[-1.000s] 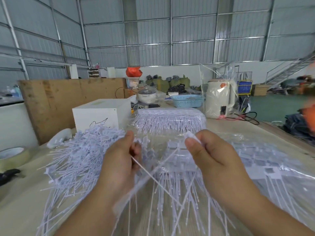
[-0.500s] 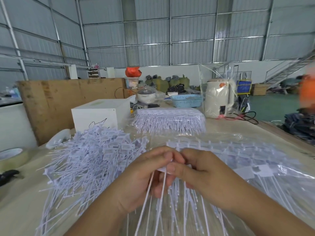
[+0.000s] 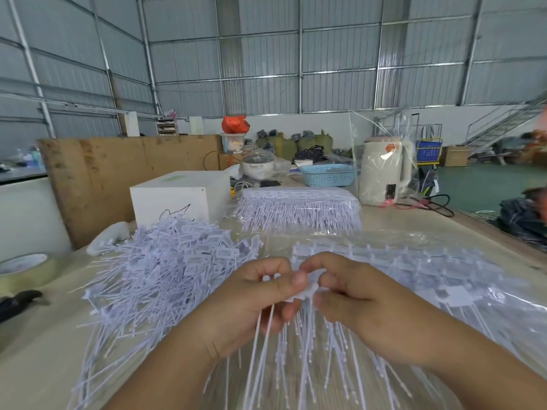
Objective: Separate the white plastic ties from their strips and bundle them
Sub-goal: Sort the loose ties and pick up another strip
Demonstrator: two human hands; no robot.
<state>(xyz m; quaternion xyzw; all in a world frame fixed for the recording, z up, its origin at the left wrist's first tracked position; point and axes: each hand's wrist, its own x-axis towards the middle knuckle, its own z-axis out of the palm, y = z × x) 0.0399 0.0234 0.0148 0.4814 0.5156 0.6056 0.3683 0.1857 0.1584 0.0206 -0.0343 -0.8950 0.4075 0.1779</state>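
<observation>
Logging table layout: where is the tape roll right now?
In the head view, the tape roll lies at the table's far left edge, left of the loose tie pile.

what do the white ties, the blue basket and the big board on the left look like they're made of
White ties: thin matte plastic, judging by the moulded tag heads and springy tails. Blue basket: moulded plastic, with a regular lattice of holes in its wall. Board: probably plywood or pressed wood, brown, with a rough, stained, unpainted face.
</observation>
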